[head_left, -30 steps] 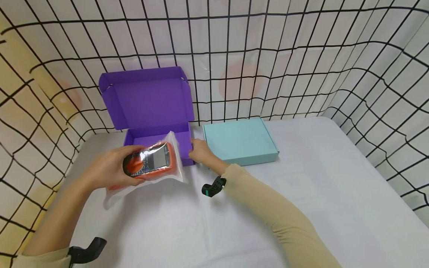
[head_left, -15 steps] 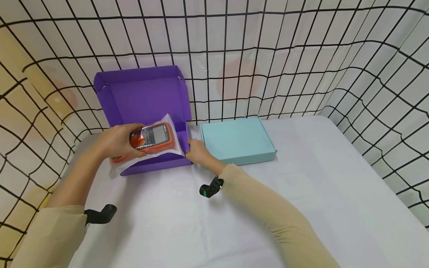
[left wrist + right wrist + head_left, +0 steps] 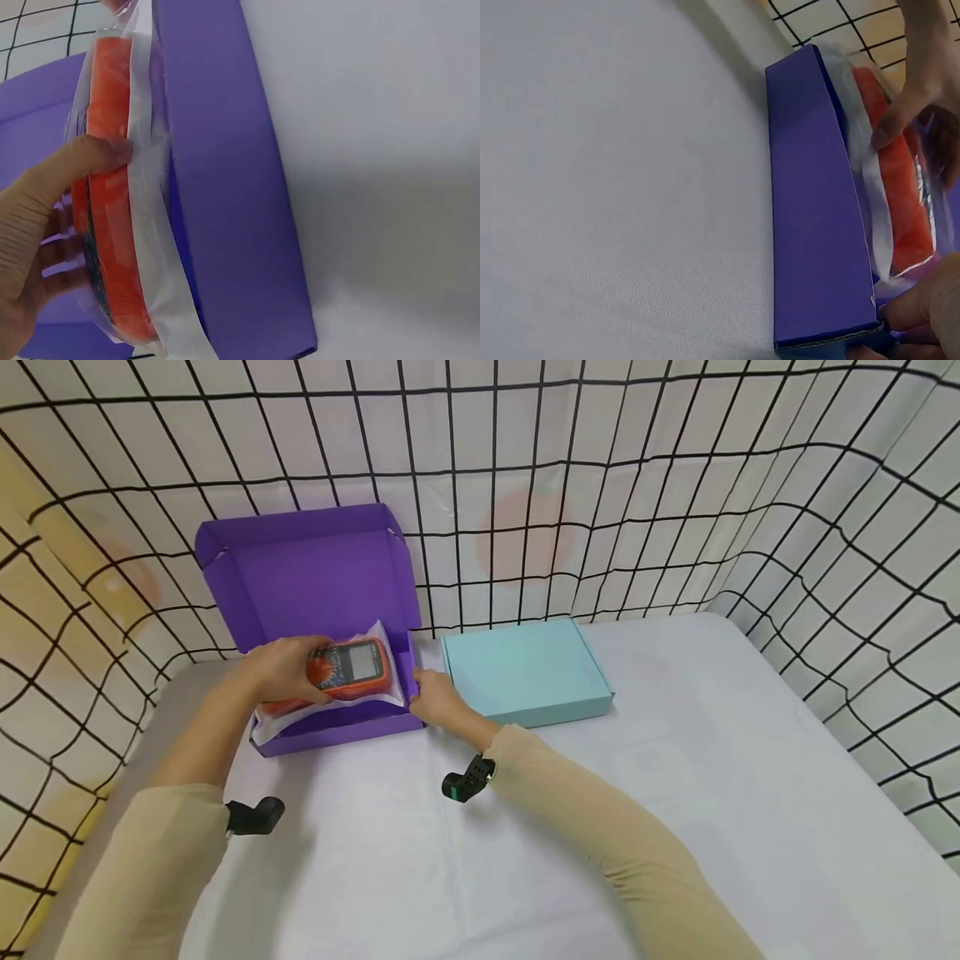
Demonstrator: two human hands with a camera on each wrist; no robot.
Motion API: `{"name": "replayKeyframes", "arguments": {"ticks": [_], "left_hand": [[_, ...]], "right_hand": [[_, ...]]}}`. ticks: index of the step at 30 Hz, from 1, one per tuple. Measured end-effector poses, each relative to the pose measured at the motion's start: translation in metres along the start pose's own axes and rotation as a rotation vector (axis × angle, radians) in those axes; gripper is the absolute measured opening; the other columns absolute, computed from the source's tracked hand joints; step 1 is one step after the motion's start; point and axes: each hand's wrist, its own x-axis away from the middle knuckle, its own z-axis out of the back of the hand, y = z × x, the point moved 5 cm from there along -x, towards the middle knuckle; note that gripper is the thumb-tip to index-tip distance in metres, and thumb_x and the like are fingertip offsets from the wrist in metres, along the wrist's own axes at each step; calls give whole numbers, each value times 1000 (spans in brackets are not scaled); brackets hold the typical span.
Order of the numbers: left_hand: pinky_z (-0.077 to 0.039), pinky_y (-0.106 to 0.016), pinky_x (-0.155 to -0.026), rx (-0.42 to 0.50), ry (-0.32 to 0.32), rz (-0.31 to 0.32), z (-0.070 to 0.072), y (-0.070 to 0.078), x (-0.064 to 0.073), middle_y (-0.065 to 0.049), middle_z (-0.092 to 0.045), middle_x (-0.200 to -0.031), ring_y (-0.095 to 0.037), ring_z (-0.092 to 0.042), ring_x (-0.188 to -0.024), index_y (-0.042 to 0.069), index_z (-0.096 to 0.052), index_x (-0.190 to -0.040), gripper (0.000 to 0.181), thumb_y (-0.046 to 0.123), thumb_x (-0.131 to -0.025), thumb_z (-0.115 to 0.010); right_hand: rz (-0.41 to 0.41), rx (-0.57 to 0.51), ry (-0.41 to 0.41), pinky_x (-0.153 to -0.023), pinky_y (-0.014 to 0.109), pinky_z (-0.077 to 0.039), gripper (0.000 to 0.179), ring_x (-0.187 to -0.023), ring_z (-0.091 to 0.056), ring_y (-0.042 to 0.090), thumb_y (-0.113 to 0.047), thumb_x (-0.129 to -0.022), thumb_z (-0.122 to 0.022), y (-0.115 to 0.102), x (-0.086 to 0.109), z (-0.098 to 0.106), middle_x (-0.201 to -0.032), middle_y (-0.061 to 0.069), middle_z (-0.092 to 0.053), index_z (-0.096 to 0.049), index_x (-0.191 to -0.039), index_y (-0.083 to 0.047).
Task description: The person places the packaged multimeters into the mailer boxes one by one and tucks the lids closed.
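Note:
An orange multimeter (image 3: 352, 667) with a dark face and grey screen lies in a clear, white-backed plastic bag (image 3: 154, 247). My left hand (image 3: 288, 668) grips it from above, thumb on the near side and fingers on the far side. The bagged meter sits at the mouth of an open purple box (image 3: 337, 739), its bag edges inside the walls and its right end close to the box's right side. My right hand (image 3: 438, 700) pinches the box's right wall near the front corner, as the right wrist view shows. The raised purple lid (image 3: 322, 568) stands behind.
A closed light-blue box (image 3: 528, 668) lies just right of the purple one. Black wire mesh (image 3: 495, 468) rises behind and along both sides of the white-covered table (image 3: 600, 793). Black wrist devices (image 3: 255, 816) are strapped at both sleeves.
My left hand has carried the bagged multimeter from in front of the purple box up and over, then down into its opening. The right hand has kept its hold on the box wall.

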Motion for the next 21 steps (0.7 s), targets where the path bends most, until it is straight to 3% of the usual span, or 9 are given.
{"name": "replayKeyframes", "arguments": {"ticks": [8, 14, 21], "left_hand": [[-42, -60, -86, 37, -109, -13, -19, 7, -13, -18, -56, -118, -35, -51, -101, 8, -41, -136, 88, 41, -65, -81], [-42, -60, -87, 47, -137, -7, -23, 9, -18, -18, -55, -118, -35, -50, -102, 8, -42, -136, 86, 40, -66, -80], [-42, -56, -85, -12, -168, -36, -25, 11, -27, -16, -58, -113, -32, -52, -96, 7, -44, -135, 83, 38, -66, -79]], "right_hand": [[13, -36, 1, -45, 16, -32, 14, -56, -39, 12, 9, -80, -52, 0, 1, 0, -67, 4, -43, -56, -94, 8], [-3, -47, -2, -43, 16, -33, 46, -53, -41, 11, 9, -79, -53, 1, 2, -1, -76, 10, -56, -49, -125, 10], [-45, -71, -15, -42, 15, -33, 56, -50, -40, 10, 8, -81, -52, 2, 2, -3, -108, 23, -62, -38, -135, 9]]}}
